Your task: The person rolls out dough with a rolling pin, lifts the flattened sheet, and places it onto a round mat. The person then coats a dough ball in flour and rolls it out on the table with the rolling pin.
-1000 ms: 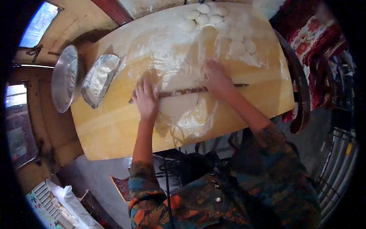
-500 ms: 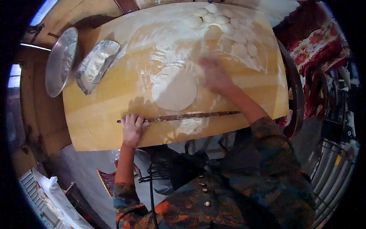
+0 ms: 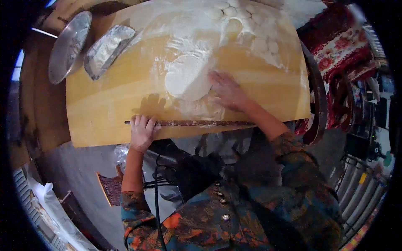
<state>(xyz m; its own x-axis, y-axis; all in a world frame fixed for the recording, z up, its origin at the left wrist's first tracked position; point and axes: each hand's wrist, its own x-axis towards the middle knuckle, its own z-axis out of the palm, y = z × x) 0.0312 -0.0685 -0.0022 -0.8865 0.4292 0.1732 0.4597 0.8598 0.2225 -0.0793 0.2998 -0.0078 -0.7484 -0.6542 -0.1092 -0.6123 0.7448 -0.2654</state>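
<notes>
One broad wooden table [image 3: 104, 121] spans the upper half of the frame, dusted white with flour across its top middle. At the right edge hangs a red flowered cloth [image 3: 335, 52]. A metal bowl [image 3: 69, 46] tilts at the upper left, and just beside it is a foil-like tray [image 3: 116, 53] holding flour. The rolling pin [image 3: 197, 123] lies nearly level along the table's lower edge, below the round dough sheet [image 3: 184, 81], which lies flat at the middle of the tabletop. A second ago the pin crossed the sheet; now it is apart from it, so rolling seems paused and the dough's whole surface is free of the pin. The left hand [image 3: 143, 130] grips the pin's left end, fingers curled over it. The right hand [image 3: 229, 92] is off the pin, fingers loosely extended at the sheet's right edge; whether they touch it I cannot tell. Smallest, several pale dough pieces [image 3: 230, 11] cluster at the upper right of the table.
</notes>
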